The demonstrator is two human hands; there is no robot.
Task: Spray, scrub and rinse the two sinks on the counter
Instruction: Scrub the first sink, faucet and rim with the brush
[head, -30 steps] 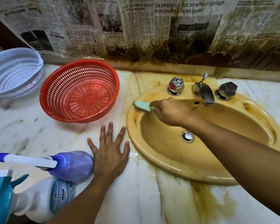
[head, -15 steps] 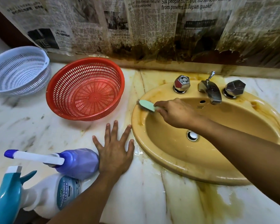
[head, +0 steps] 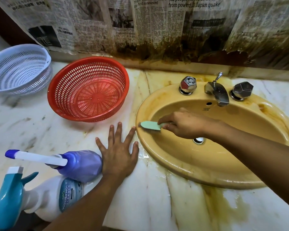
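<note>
At seven o'clock, nearest: white plastic spray bottle with teal trigger (head: 45,197), lying on its side on the veined white marble counter (head: 148,205). Just beyond, touching it: lilac plastic bottle with long white spout and blue cap (head: 80,164), also on its side. Toward centre: left hand (head: 118,155) pressed flat on the marble, fingers straight and spread wide, holding nothing, outer edge against the lilac bottle. At three to four o'clock: stained yellow oval ceramic sink (head: 207,164), set into the counter. Inside it, right hand (head: 185,124) with fingers curled tight round a pale green brush (head: 150,125), brush head against the basin's nine o'clock rim. At ten o'clock: red perforated plastic basket (head: 90,90). At two o'clock, behind the basin: chrome tap (head: 218,92).
</note>
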